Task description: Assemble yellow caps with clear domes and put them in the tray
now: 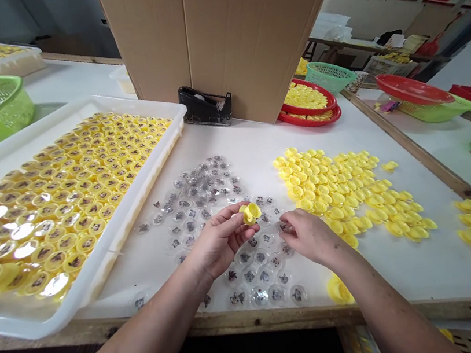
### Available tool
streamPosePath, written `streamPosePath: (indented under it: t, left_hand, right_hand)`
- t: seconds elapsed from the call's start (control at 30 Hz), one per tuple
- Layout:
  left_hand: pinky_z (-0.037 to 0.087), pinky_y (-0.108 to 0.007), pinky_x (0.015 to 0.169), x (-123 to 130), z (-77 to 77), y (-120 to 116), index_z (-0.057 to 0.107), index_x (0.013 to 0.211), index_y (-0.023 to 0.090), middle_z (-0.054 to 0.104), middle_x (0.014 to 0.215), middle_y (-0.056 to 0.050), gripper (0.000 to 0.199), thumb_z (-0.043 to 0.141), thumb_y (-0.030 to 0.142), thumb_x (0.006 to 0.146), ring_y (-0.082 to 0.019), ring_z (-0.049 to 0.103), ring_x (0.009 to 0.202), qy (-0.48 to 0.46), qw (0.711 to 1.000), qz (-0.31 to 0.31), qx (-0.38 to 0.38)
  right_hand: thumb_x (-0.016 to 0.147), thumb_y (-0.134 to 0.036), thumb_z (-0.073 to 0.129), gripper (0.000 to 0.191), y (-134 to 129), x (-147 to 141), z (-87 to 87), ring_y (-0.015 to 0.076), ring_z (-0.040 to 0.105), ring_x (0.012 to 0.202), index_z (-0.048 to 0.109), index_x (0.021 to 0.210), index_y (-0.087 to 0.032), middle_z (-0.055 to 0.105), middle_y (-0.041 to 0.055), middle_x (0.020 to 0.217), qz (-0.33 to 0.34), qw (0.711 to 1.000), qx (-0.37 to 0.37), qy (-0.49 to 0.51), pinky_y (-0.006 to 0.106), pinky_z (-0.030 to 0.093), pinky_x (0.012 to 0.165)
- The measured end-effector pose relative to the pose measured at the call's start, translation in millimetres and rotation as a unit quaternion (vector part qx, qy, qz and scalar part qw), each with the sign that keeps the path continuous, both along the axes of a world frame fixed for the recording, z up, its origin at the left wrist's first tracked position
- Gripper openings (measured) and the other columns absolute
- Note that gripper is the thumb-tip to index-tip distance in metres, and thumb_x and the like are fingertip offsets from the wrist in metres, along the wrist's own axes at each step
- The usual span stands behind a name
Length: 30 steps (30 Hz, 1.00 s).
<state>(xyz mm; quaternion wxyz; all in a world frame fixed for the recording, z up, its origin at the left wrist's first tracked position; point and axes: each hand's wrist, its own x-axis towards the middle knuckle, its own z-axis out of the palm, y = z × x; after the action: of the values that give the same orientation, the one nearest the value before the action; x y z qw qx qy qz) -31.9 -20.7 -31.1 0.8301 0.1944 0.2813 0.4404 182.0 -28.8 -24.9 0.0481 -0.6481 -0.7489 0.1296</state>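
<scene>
Our left hand [222,239] pinches a yellow piece [250,213] with its thumb and fingers, to the right of the white tray [33,326]. Our right hand [309,235], farther right of the tray, curls low by the clear discs [260,296]; we can't tell if it grips one. We think we should hold the yellow piece softly, so it won't bend, and touch discs only at their edges, so no smudges get on the little pictures.

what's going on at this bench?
A person's left hand holds a yellow piece above clear discs bearing small pictures. The right hand is down by the discs; whether it grips one isn't clear. Loose yellow pieces lie to the right; the white tray at left holds picture-topped yellow ones.
</scene>
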Motion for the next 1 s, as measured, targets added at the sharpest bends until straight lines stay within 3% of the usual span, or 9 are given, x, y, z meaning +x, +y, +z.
streamPosePath:
  t: [0.17,0.23,0.37,0.43,0.73,1.0]
  left_hand:
    - [0.054,-0.015,0.060,0,0.6,-1,0.062,0.103,0.012,0.067,0.091,-0.009,0.021,0.062,0.014,0.082,-0.011,0.066,0.067,-0.003,1.000,-0.009,-0.004]
    - [0.053,-0.015,0.057,1,0.8,-2,0.061,0.104,0.013,0.068,0.088,-0.010,0.020,0.059,0.017,0.085,-0.010,0.065,0.064,-0.007,1.000,-0.015,-0.006]
    - [0.054,-0.017,0.059,3,-0.4,-4,0.057,0.108,0.013,0.069,0.085,-0.013,0.023,0.056,0.024,0.087,-0.014,0.067,0.068,-0.020,0.999,-0.047,0.010]
    - [0.054,-0.017,0.060,4,-1.9,-5,0.059,0.107,0.012,0.069,0.084,-0.012,0.024,0.058,0.024,0.086,-0.014,0.067,0.070,-0.026,0.997,-0.066,0.021]
    - [0.053,-0.014,0.054,6,-5.2,-8,0.066,0.095,0.010,0.067,0.078,-0.007,0.024,0.068,0.028,0.079,-0.010,0.065,0.062,-0.054,0.992,-0.103,0.042]
    - [0.053,-0.016,0.056,7,-2.2,-10,0.067,0.096,0.012,0.066,0.081,-0.006,0.033,0.076,0.029,0.070,-0.011,0.065,0.061,-0.045,0.994,-0.098,0.033]
  right_hand:
    - [0.076,-0.014,0.056,0.011,-9,0,5.6,0.0164,0.057,0.070,0.062,0.085,-0.018,0.057,0.0043,0.081,0.030,0.999,0.021,0.035,0.029,0.045,0.066]
    - [0.077,-0.017,0.058,0.014,-13,-1,12.4,0.0147,0.058,0.071,0.061,0.091,-0.018,0.059,0.0032,0.083,0.033,0.993,0.048,0.106,0.027,0.048,0.065]
    - [0.080,-0.022,0.060,0.022,-19,-9,31.7,0.0141,0.059,0.074,0.060,0.102,-0.021,0.060,0.0032,0.089,0.056,0.945,0.102,0.307,0.027,0.052,0.064]
    - [0.082,-0.022,0.060,0.023,-20,-17,40.0,0.0137,0.059,0.076,0.061,0.105,-0.022,0.060,0.0034,0.091,0.084,0.929,0.102,0.345,0.027,0.052,0.064]
    - [0.084,-0.021,0.060,0.028,-16,-35,55.7,0.0140,0.060,0.078,0.064,0.111,-0.028,0.060,0.0040,0.094,0.177,0.938,0.122,0.273,0.026,0.052,0.064]
    - [0.083,-0.027,0.063,0.018,-19,-33,61.5,0.0139,0.059,0.064,0.067,0.099,-0.021,0.062,0.0036,0.080,0.173,0.954,0.140,0.202,0.026,0.049,0.052]
